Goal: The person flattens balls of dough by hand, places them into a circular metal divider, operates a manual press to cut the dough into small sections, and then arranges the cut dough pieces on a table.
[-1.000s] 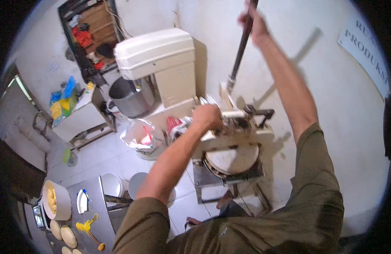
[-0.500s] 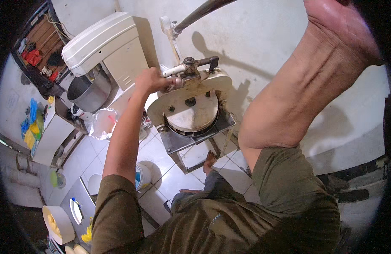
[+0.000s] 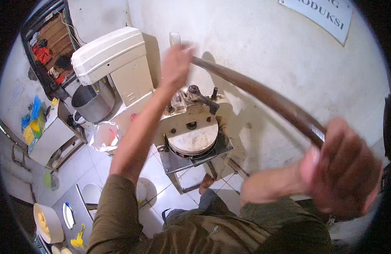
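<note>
A long dark metal lever (image 3: 263,97) slants from the upper middle down to the right. My left hand (image 3: 176,65) is closed, blurred, around its far end, hiding the joint there. My right hand (image 3: 343,167) grips the near end, fingers wrapped over it, low at the right. Beneath the lever is a cream metal machine (image 3: 161,127) with soiled fittings, a dark crank arm (image 3: 208,103) on top and a round pale plate (image 3: 193,137) at its front, on a metal stand.
A large mixer (image 3: 106,51) with steel bowl (image 3: 91,101) stands back left. An open sack (image 3: 103,136), a low cabinet (image 3: 47,142) and a metal table (image 3: 70,228) holding a tub of yellow paste (image 3: 48,222) are left. My bare foot (image 3: 206,182) is by the stand; the wall (image 3: 305,63) rises behind.
The lever has swung from raised toward me, its near end coming down right with my right hand. My left hand has moved up from the machine's top onto the lever's far end.
</note>
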A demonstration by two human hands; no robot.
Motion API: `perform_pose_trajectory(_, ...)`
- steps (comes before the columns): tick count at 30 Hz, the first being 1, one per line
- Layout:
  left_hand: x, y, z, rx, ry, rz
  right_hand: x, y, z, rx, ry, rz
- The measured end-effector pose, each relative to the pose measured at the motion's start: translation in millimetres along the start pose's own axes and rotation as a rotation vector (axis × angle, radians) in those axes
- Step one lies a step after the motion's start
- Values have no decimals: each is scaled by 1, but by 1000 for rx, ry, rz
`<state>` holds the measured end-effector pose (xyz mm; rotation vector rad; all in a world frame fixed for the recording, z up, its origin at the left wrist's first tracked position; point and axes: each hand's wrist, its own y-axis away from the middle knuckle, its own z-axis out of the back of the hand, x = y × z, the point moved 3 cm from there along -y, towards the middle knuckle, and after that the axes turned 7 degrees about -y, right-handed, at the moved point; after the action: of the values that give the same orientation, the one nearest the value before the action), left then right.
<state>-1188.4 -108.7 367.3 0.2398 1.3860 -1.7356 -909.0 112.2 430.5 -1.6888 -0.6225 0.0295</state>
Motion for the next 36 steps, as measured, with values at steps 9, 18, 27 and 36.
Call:
perform_pose_trajectory(9,-222,111,-7,-62,308,-563,41,16,-1,22,33,86)
perform_pose_trajectory(18,-224,112,0,53,240,-561,52,2,-12,79,25,140)
perform_pose_trajectory(27,-202,89,-6,116,228,-610,41,-2,-9,-9,102,172)
perform_pose_trajectory(36,-165,111,16,-19,300,-598,34,-11,-3,-71,159,264)
